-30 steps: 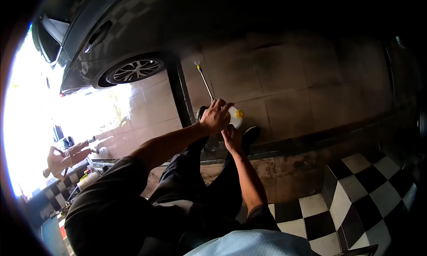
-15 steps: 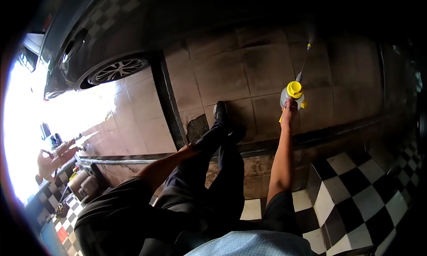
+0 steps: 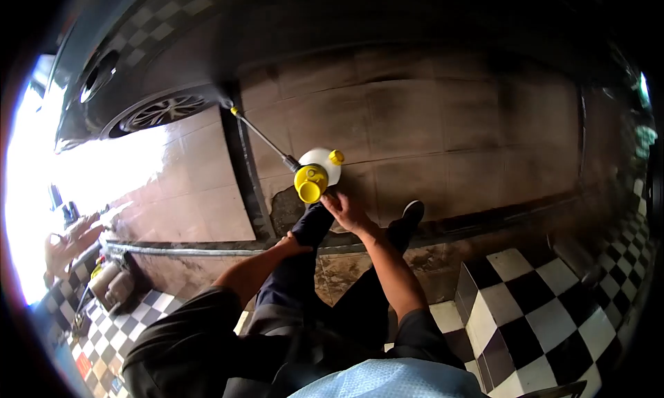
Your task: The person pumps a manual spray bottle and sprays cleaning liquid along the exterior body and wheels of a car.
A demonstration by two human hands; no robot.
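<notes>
A pump sprayer [image 3: 319, 157] with a white tank, yellow top and long thin wand is in my right hand [image 3: 346, 213]. My fingers are closed behind the yellow top, and the grip itself is partly hidden. The wand [image 3: 261, 133] points up and left, its yellow nozzle close to the wheel [image 3: 164, 114] of a dark car [image 3: 159, 66]. Faint blurred mist shows at the tip. Against my trouser leg, near the knee, rests my left hand [image 3: 294, 244], holding nothing, thumb and fingers apart.
Brown tiles [image 3: 408, 121] cover the floor, crossed by a dark channel [image 3: 242, 163] beside the wheel. A checkered block [image 3: 532, 294] stands at the right. Lower left, a machine [image 3: 111, 286] sits on checkered tiles. Strong glare fills the left side.
My right hand has swung the sprayer from the right over to the left, and its wand now points toward the car's wheel. My left hand stays on my leg. One foot has shifted right.
</notes>
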